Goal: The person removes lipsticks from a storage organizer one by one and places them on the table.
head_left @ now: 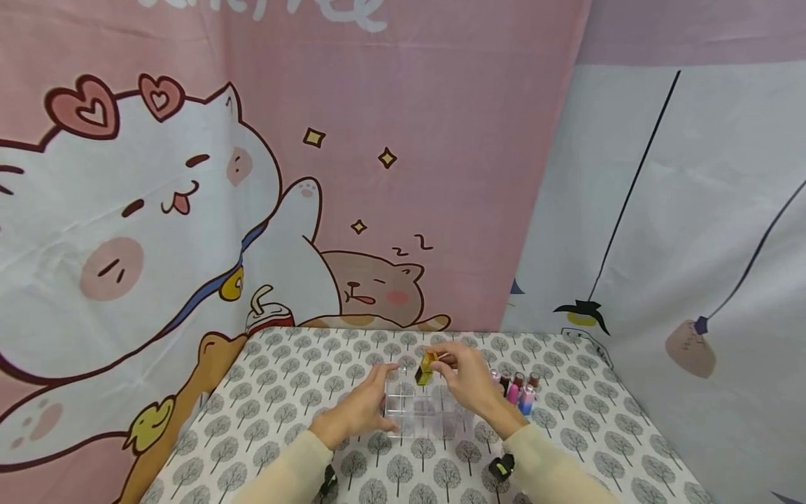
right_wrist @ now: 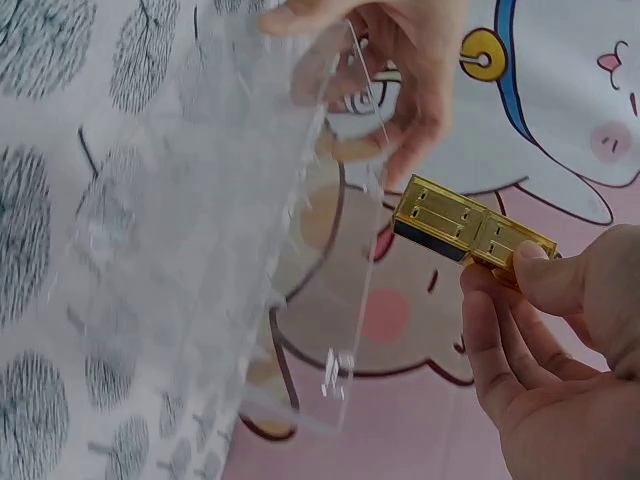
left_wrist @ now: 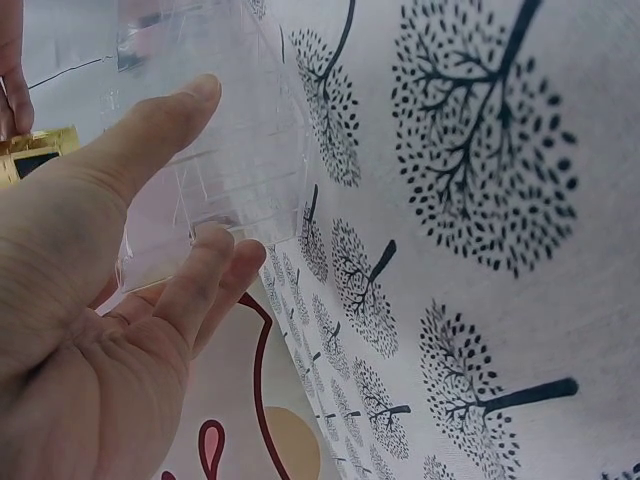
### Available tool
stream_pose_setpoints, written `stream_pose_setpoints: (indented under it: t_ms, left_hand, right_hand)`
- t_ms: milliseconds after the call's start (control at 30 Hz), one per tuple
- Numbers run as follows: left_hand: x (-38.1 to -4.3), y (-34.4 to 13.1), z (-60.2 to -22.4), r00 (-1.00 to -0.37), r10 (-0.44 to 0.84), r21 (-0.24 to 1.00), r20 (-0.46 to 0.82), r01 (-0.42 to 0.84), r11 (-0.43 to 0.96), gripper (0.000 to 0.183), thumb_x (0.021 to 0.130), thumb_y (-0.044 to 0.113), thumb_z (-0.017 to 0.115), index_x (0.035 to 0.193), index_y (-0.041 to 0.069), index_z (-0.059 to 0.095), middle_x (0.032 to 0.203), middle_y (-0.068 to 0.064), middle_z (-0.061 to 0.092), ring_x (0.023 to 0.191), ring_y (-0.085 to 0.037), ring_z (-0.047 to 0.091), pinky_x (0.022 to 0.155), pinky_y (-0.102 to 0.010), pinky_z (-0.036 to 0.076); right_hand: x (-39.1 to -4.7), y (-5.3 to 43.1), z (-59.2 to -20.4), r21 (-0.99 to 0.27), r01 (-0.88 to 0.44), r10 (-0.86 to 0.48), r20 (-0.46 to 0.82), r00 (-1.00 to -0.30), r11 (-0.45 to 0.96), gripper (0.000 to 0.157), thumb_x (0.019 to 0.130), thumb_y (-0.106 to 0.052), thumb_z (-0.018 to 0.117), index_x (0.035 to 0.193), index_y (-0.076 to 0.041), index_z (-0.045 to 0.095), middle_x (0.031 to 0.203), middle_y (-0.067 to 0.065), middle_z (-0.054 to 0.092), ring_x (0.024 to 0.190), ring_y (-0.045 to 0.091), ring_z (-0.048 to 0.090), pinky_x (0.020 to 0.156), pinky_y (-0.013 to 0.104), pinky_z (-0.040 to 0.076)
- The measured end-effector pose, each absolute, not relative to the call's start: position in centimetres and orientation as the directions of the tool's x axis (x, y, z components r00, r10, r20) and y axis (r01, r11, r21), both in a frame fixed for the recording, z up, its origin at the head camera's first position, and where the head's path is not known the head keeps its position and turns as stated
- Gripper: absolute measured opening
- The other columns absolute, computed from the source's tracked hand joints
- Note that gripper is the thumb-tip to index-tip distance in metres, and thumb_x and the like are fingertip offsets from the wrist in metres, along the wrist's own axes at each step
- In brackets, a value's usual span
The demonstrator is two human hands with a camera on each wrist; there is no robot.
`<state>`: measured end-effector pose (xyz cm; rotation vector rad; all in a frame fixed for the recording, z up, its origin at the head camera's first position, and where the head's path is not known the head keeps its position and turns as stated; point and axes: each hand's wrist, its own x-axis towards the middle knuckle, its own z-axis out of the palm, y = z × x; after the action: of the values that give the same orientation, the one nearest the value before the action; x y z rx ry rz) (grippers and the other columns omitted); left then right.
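A clear plastic organizer (head_left: 420, 409) divided into compartments stands on the patterned cloth. My left hand (head_left: 365, 402) holds its left end, thumb on the near side and fingers on the far side; in the left wrist view the organizer (left_wrist: 235, 150) shows between thumb and fingers. Above its back part, my right hand (head_left: 469, 374) pinches a gold and black rectangular lipstick tube (head_left: 425, 368) by one end. The right wrist view shows this tube (right_wrist: 460, 225) tilted and apart from the organizer's wall, thumb and fingertips of the right hand (right_wrist: 560, 350) on its gold end.
Several lipstick and lip gloss tubes (head_left: 514, 393), pink, dark and blue, stand to the right of the organizer, beside my right forearm. Tree-printed cloth (head_left: 283, 413) covers the table. Behind its far edge hangs a pink curtain (head_left: 466, 175) with cartoon animals.
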<state>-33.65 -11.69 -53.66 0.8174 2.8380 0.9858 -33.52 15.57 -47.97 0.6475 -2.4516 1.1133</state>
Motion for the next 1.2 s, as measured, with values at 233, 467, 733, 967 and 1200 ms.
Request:
stream_pose_setpoints:
  t_ms: [233, 467, 733, 967, 1200]
  left_hand:
    - [-33.6, -11.6, -53.7, -0.87, 0.477, 0.612, 0.123, 0.445, 0.653, 0.13, 0.081, 0.018, 0.108, 0.182, 0.018, 0.027, 0.174, -0.021, 0.044, 0.088, -0.006, 0.061, 0.075, -0.024, 0.064]
    - [-33.4, -11.7, -53.5, -0.87, 0.477, 0.62, 0.12, 0.441, 0.648, 0.129, 0.082, 0.019, 0.108, 0.182, 0.02, 0.027, 0.175, -0.021, 0.043, 0.088, -0.006, 0.061, 0.073, -0.025, 0.064]
    - [-33.3, -11.8, -53.4, -0.867, 0.481, 0.614, 0.132, 0.452, 0.647, 0.128, 0.082, 0.021, 0.108, 0.182, 0.021, 0.028, 0.173, -0.021, 0.044, 0.089, -0.006, 0.062, 0.074, -0.026, 0.064]
    - [-33.5, -11.7, -53.5, -0.87, 0.477, 0.62, 0.126, 0.445, 0.647, 0.129, 0.082, 0.021, 0.108, 0.182, 0.019, 0.027, 0.173, -0.021, 0.044, 0.09, -0.006, 0.061, 0.074, -0.025, 0.064]
    - [-33.5, -11.7, -53.6, -0.873, 0.474, 0.625, 0.115, 0.434, 0.649, 0.129, 0.083, 0.02, 0.107, 0.183, 0.019, 0.026, 0.173, -0.016, 0.044, 0.091, -0.006, 0.061, 0.075, -0.023, 0.064]
  right_hand:
    - [-33.3, 18.6, -47.5, -0.555, -0.553, -0.252, 0.527, -0.812, 0.622, 0.035, 0.104, -0.002, 0.085, 0.137, -0.015, 0.084, 0.126, 0.007, 0.085, 0.106, 0.026, 0.087, 0.09, 0.037, 0.075]
    - [-32.8, 20.9, -46.6, -0.586, -0.483, -0.219, 0.464, -0.858, 0.651, 0.033, 0.108, -0.007, 0.083, 0.14, -0.014, 0.082, 0.133, 0.01, 0.085, 0.11, 0.03, 0.087, 0.094, 0.046, 0.075]
    - [-32.9, 23.6, -45.7, -0.583, -0.451, -0.187, 0.456, -0.87, 0.676, 0.032, 0.11, -0.006, 0.08, 0.141, -0.012, 0.082, 0.13, 0.015, 0.085, 0.107, 0.032, 0.087, 0.089, 0.048, 0.076]
    - [-33.1, 26.1, -45.4, -0.546, -0.451, -0.161, 0.496, -0.853, 0.706, 0.032, 0.108, -0.004, 0.082, 0.14, -0.006, 0.081, 0.126, 0.019, 0.085, 0.103, 0.034, 0.087, 0.081, 0.034, 0.074]
    - [-33.1, 28.6, -45.2, -0.522, -0.434, -0.127, 0.523, -0.843, 0.734, 0.031, 0.107, -0.002, 0.082, 0.138, -0.003, 0.082, 0.129, 0.024, 0.084, 0.104, 0.04, 0.087, 0.08, 0.039, 0.075]
